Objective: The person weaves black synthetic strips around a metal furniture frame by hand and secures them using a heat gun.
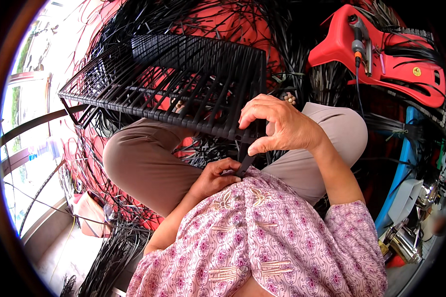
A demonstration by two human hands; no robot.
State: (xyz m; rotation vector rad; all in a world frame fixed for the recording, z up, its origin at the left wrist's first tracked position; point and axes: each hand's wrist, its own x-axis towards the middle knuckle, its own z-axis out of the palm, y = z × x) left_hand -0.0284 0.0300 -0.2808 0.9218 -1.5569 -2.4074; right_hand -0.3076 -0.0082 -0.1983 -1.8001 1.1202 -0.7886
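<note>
A black frame wound with black plastic strips is tilted across my lap, its near right corner in front of my hands. Several wound strands cross it with gaps between them. Close to my waist, my left hand pinches a flat black strip that runs down from that corner. My right hand is raised at the same corner, thumb and forefinger curved and apart, nothing visible between them. Its other fingers are bent, and its thumb tip is beside the strip's upper part.
Loose black strips lie in heaps around me on a red floor covering. A red plastic chair at the far right bears a corded power tool. Beyond my right elbow are a blue edge, a white tray and metal pots.
</note>
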